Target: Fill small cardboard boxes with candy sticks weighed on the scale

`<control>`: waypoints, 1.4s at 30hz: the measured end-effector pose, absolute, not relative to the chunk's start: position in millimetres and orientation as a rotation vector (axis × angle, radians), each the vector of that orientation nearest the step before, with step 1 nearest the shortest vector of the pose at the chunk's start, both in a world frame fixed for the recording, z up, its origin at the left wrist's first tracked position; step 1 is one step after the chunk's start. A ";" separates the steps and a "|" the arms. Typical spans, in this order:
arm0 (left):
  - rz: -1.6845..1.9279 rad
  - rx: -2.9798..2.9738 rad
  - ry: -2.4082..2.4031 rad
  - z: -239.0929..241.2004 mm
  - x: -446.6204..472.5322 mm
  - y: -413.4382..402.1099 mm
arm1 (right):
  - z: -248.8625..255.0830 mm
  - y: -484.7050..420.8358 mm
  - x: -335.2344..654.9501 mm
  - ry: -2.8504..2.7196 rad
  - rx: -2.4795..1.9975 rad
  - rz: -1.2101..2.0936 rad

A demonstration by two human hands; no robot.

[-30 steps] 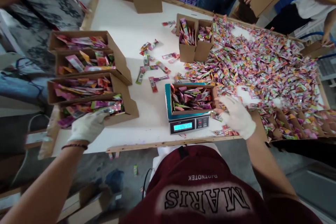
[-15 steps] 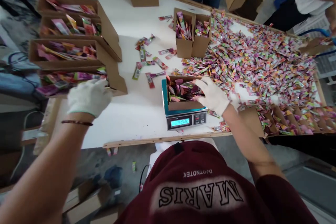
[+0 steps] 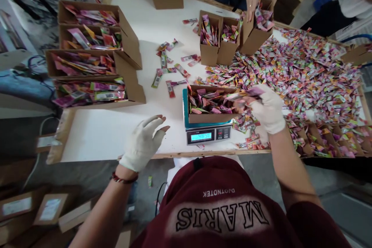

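Note:
A digital scale (image 3: pixel 209 138) with a lit display stands near the table's front edge. On its teal pan rests a cardboard box (image 3: pixel 210 118), filled with small colourful sachets (image 3: pixel 207 102). At the box's right end, my gloved right hand (image 3: pixel 270 109) is closed around a few sachets (image 3: pixel 255 92), slightly blurred. My gloved left hand (image 3: pixel 143 141) hovers over the white table left of the scale, fingers apart, holding nothing.
A large heap of sachets (image 3: pixel 314 69) covers the table's right side. Several filled boxes (image 3: pixel 132 52) stand at the left. Across the table, a co-worker's hand (image 3: pixel 252 0) grips another filled box (image 3: pixel 252 40). More filled boxes line the front right edge.
My left hand has come away from the left boxes toward the scale. My right hand has moved right, out of the box, and holds sachets. The co-worker's box now stands on the table.

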State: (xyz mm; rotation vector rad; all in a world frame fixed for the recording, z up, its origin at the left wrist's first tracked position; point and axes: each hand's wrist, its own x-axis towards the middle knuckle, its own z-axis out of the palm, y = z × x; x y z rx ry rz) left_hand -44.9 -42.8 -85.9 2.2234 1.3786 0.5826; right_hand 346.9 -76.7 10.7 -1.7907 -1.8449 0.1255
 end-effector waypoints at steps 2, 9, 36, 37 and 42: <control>0.636 2.255 1.351 -76.0 -36.5 -38.4 | 25.7 -97.4 366.9 -1.734 -1.918 -0.034; 0.749 2.367 1.253 -33.4 -6.7 -12.8 | 22.5 -142.6 429.0 -1.688 -2.188 -0.367; -0.141 2.541 0.969 -27.2 141.9 -30.0 | -21.4 -80.9 388.0 -1.936 -1.991 -0.018; -0.232 2.533 0.999 -34.5 146.6 -34.4 | -23.9 -71.3 370.5 -2.038 -1.867 0.022; -0.289 2.537 1.075 -58.0 151.8 -48.2 | -43.0 -26.5 302.8 -2.403 -1.749 0.067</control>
